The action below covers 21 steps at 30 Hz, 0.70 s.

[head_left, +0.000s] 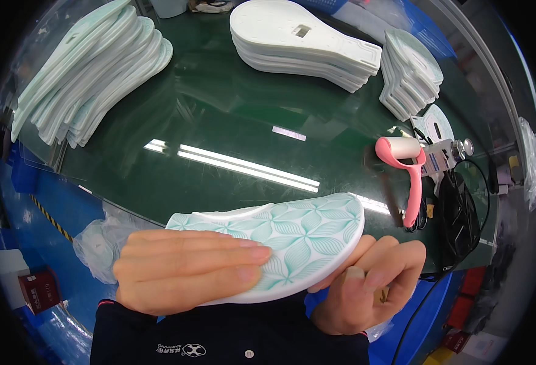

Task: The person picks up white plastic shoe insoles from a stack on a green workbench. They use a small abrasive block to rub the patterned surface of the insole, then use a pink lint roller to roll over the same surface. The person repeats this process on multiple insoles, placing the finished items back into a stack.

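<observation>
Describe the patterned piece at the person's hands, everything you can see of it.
The patterned piece is a long white shape with a broad, rounded right end; its face carries teal line-drawn petals inside a smooth, plain, plastic-looking rim. It tilts face up over the near edge of the green table. The left hand lays its fingers across the face, hiding part of it; the right hand is at the lower right edge, some fingers partly behind it. The underside is hidden.

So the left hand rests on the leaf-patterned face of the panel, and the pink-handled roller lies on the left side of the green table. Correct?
Not quite: the head view shows the pink-handled roller on the right side of the green table. The left hand does rest on the leaf-patterned face of the panel.
</observation>
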### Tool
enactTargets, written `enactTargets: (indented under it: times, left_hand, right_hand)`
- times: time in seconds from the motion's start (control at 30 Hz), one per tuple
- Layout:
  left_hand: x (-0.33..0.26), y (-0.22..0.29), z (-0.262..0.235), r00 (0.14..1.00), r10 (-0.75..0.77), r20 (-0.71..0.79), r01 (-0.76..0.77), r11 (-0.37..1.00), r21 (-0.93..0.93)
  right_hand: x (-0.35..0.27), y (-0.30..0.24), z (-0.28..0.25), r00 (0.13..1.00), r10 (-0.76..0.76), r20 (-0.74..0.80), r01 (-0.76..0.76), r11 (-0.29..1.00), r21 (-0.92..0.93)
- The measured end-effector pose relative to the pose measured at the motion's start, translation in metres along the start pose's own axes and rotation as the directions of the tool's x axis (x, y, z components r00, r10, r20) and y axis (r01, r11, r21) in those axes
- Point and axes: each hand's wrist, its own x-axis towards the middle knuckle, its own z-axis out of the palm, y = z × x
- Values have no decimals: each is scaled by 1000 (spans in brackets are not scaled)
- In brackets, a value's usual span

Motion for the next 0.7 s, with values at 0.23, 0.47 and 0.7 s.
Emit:
enactTargets:
  times: [0.23,0.47,0.7]
  left_hand:
    - [0,3,2,1000,-16,8,16,1000,3]
    - [-1,5,-10,981,-44,189,56,997,-58]
    - [-3,5,-13,976,-44,214,66,993,-93]
  right_hand:
    - [-2,-2,-4,998,21,61,-13,991,-136]
    - [2,-7,-9,995,92,49,-84,985,-149]
    - [3,-4,1,998,57,12,-53,975,-217]
